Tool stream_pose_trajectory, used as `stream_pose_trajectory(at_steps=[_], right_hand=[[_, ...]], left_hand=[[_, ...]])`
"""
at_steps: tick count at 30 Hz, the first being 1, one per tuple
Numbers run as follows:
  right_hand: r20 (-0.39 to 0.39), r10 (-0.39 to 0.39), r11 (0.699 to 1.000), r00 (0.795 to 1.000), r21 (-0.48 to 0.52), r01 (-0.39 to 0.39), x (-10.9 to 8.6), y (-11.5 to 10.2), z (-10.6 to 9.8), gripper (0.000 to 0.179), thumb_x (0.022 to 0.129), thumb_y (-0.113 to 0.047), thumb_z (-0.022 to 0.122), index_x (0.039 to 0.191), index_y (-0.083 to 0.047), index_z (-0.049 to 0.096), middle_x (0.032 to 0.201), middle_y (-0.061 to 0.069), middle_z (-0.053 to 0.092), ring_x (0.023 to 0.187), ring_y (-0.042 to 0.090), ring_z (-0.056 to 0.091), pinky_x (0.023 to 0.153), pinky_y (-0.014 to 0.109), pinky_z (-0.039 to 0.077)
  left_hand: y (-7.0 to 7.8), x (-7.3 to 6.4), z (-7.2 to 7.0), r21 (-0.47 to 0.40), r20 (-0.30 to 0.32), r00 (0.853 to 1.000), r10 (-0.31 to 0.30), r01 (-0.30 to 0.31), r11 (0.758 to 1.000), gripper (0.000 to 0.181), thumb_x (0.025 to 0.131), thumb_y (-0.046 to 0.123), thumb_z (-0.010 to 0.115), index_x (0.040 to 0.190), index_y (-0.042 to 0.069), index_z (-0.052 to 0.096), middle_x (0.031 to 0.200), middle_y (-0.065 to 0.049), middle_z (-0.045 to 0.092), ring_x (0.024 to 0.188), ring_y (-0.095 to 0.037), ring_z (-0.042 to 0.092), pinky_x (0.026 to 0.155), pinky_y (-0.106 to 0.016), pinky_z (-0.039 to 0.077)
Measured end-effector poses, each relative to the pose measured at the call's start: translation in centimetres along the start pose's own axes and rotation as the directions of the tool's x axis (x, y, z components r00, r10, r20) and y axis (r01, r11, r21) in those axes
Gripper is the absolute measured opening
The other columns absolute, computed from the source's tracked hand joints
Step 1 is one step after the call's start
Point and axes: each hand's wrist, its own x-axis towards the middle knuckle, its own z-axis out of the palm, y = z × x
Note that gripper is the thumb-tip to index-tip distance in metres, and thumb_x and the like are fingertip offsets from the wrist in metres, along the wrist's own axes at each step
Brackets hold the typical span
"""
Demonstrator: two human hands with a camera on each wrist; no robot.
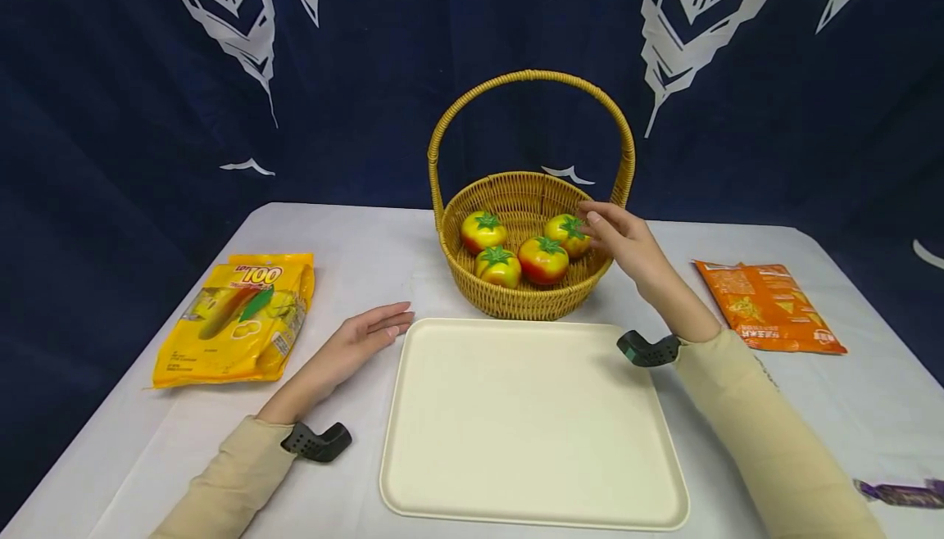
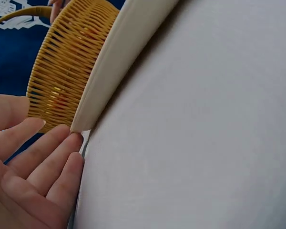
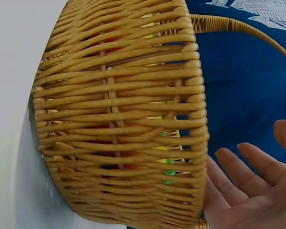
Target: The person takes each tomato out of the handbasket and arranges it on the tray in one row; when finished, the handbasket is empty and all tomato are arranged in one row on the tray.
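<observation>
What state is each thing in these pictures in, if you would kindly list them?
Wicker basket: upright, holding fruit.
Four tomato-like fruits: whole, inside the basket.
Tray: lying flat, right way up.
Yellow bag: lying down, puffed; seal unclear.
Orange packet: lying flat; seal unclear.
Purple-wrapped item: lying down, partly out of frame.
Left hand: open, by the tray's corner.
Right hand: open, at the basket's rim.

tan woven basket (image 1: 516, 303), red-yellow fruits (image 1: 543, 264), cream tray (image 1: 534, 424), seemingly purple wrapper (image 1: 901, 495)
</observation>
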Motion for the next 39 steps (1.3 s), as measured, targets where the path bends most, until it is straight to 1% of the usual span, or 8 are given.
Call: stream_pose_trajectory(at_steps=[4,7,15,23,29,32,35,39], right_hand=[[0.043,0.035,0.999,0.998,0.016,-0.036,0.5,0.2,0.4,0.051,0.102,-0.03,0.04,0.139,0.004,0.036,0.137,0.023,0.041,0.12,0.037,0.045,0.101,0.038,0.037],[0.079,0.054,0.999,0.995,-0.001,-0.054,0.9,0.2,0.6,0.049,0.103,-0.027,0.038,0.14,0.005,0.035,0.137,0.023,0.041,0.122,0.037,0.044,0.103,0.043,0.034],[0.163,0.079,0.987,0.983,-0.149,-0.054,1.7,-0.2,1.3,0.042,0.104,-0.018,0.035,0.139,0.006,0.037,0.133,0.026,0.045,0.123,0.036,0.042,0.104,0.048,0.032],[0.229,0.119,0.958,0.966,-0.284,-0.051,2.5,-0.2,1.7,0.041,0.102,-0.016,0.038,0.138,0.004,0.038,0.134,0.025,0.043,0.125,0.037,0.038,0.105,0.05,0.03],[0.32,0.133,0.945,0.938,-0.325,-0.023,3.3,0.2,2.0,0.049,0.1,-0.018,0.046,0.14,0.006,0.033,0.135,0.027,0.042,0.125,0.038,0.039,0.103,0.05,0.032],[0.39,0.137,0.939,0.911,-0.343,0.006,3.5,0.4,2.3,0.056,0.097,-0.018,0.052,0.141,0.007,0.029,0.137,0.028,0.039,0.126,0.04,0.037,0.103,0.05,0.033],[0.453,0.163,0.919,0.876,-0.393,0.032,3.7,0.5,2.5,0.06,0.096,-0.022,0.056,0.142,0.007,0.029,0.14,0.028,0.035,0.129,0.04,0.032,0.105,0.051,0.029],[0.483,0.226,0.886,0.846,-0.463,0.028,3.9,0.4,2.6,0.06,0.096,-0.031,0.054,0.141,0.003,0.035,0.142,0.025,0.034,0.131,0.038,0.027,0.107,0.053,0.023]], left_hand=[[-0.4,0.0,0.2,0.012,0.02,1.0,0.015,-0.015,1.0,0.045,0.098,0.014,0.051,0.139,-0.001,0.041,0.135,-0.013,0.049,0.124,-0.023,0.044,0.102,-0.028,0.035],[-0.6,0.0,0.2,0.023,0.028,0.999,0.025,-0.025,0.999,0.045,0.096,0.012,0.053,0.138,-0.001,0.043,0.137,-0.012,0.047,0.124,-0.024,0.044,0.101,-0.029,0.036],[-1.3,0.0,0.0,0.04,0.038,0.999,0.02,-0.022,0.999,0.046,0.095,0.015,0.057,0.136,-0.001,0.046,0.135,-0.013,0.048,0.123,-0.025,0.045,0.098,-0.028,0.04],[-1.6,0.2,0.0,0.009,0.039,0.999,0.032,-0.033,0.999,0.045,0.092,0.006,0.059,0.134,-0.005,0.046,0.134,-0.017,0.049,0.123,-0.026,0.045,0.096,-0.026,0.041],[-1.4,0.1,0.0,0.011,0.033,0.999,0.027,-0.027,1.0,0.045,0.092,0.006,0.059,0.134,-0.005,0.046,0.134,-0.017,0.049,0.123,-0.026,0.045,0.095,-0.026,0.042],[-1.3,0.1,0.1,0.014,0.033,0.999,0.025,-0.026,1.0,0.045,0.092,0.005,0.059,0.134,-0.005,0.046,0.134,-0.017,0.049,0.123,-0.026,0.046,0.095,-0.026,0.042],[-1.2,0.1,0.1,0.016,0.031,0.999,0.02,-0.021,1.0,0.045,0.092,0.005,0.059,0.134,-0.005,0.046,0.134,-0.017,0.049,0.122,-0.026,0.046,0.095,-0.026,0.042],[-1.2,0.1,0.1,0.021,0.031,0.999,0.018,-0.019,1.0,0.045,0.092,0.005,0.059,0.134,-0.005,0.046,0.134,-0.017,0.049,0.122,-0.026,0.046,0.095,-0.026,0.042]])
